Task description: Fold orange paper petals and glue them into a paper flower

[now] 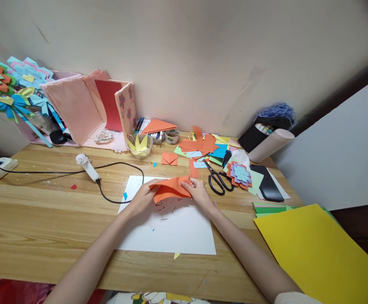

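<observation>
Between my two hands is a sheet of orange paper (171, 190), bent and partly folded, held above a white sheet (177, 232) on the wooden desk. My left hand (144, 197) pinches its left end, and my right hand (198, 192) grips the right end with the thumb on top. Small paper scraps and dark bits lie on the white sheet under it. Black-handled scissors (218, 179) rest just right of my right hand. Beyond the hands sits a small folded orange paper piece (169, 158).
A white hot glue gun (88, 168) with a black cable lies left. Coloured paper cutouts (199, 145), a paper flower (240, 174) and a black phone (267, 183) are at right. Yellow paper sheets (317, 249) overhang the right edge. A pink box (76, 105) and paper flowers (28, 76) stand back left.
</observation>
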### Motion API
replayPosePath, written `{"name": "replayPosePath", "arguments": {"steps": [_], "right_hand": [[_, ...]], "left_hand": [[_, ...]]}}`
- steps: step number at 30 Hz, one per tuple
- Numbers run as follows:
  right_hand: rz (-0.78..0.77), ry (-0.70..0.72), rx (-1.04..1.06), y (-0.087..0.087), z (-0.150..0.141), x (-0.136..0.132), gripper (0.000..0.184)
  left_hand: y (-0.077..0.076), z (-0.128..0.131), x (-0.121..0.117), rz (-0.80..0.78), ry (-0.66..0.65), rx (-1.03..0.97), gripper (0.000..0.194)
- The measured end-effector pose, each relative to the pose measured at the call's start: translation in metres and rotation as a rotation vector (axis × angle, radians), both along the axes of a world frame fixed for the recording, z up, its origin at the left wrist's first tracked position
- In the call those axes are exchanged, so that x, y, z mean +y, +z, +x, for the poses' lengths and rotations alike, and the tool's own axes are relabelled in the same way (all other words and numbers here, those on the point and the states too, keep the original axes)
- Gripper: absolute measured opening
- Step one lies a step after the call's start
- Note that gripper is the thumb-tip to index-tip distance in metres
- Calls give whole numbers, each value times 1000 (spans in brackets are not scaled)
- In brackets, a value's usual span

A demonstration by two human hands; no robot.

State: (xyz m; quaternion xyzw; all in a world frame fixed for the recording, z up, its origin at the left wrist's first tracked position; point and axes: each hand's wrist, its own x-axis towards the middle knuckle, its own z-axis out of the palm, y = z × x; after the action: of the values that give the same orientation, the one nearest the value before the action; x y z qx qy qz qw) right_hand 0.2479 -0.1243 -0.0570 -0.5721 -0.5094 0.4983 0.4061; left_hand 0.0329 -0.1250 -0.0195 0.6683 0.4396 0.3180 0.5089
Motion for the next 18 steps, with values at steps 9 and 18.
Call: {"name": "replayPosePath", "arguments": {"steps": [9, 18], "right_hand": [[317, 118, -70, -6, 2, -14, 58], [747, 302, -619, -10, 8, -11, 8]], "left_hand": [[-37, -4, 17, 161, 365, 161, 32], [-45, 0, 15, 443, 395, 475, 53]]}}
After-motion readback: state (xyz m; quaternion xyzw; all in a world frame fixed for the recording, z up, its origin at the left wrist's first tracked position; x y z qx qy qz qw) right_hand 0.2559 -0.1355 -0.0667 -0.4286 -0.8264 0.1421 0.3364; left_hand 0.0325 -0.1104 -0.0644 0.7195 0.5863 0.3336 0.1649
